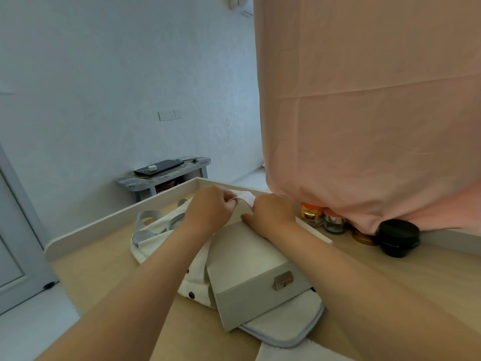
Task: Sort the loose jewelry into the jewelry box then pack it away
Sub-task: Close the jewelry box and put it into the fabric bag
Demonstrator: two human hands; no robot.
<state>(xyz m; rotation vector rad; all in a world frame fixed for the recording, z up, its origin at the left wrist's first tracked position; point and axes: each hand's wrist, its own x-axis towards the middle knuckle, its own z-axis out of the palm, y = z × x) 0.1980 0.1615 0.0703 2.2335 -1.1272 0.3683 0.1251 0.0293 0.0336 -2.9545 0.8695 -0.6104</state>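
A big pink cloth [364, 113] hangs at the right, its lower edge draping onto the wooden table [406, 277]. Both bare forearms reach forward across the table and meet at the far end of the jewelry box. The white cloth bag [156, 230] lies flat on the table with its handles toward the far rim. The jewelry box [247, 256] rests on the bag, lid closed so that nothing inside shows. Its near end juts over the bag's grey-edged part, and bag cloth with dark snaps lies against its left side.

The left hand [210, 207] is knuckles-up, fingers curled, pinching a fold of white cloth [247, 198] at the box's far edge. The right hand [270, 212] curls its fingers over the other end of that fold, thumb lying along the box edge; its fingertips are hidden.

A black round case [398, 237] and two small jars [311, 213] stand under the pink cloth. A metal clasp [283, 280] sits on the box's near face.
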